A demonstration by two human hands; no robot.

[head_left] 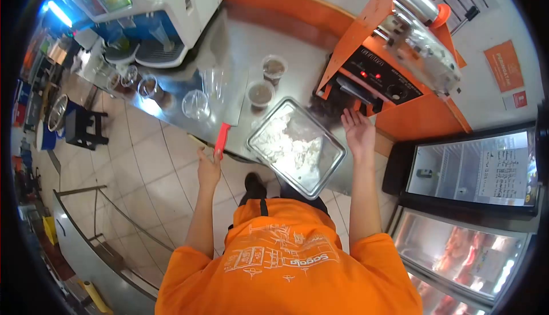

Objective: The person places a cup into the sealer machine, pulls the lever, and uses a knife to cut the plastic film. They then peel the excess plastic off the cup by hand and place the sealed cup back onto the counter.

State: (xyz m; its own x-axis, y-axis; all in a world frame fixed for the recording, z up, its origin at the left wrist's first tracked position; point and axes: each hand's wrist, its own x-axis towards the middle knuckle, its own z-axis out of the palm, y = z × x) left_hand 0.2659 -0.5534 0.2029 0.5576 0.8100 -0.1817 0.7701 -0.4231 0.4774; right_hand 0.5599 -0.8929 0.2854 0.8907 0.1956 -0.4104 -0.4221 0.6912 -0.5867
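The person's left hand grips a red handle at the counter's edge, left of the metal tray, while the right hand spreads open near the orange machine.

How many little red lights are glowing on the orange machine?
2. One red light is toward the left of its black panel. The other red light is just to the right, between the first and the round knob.
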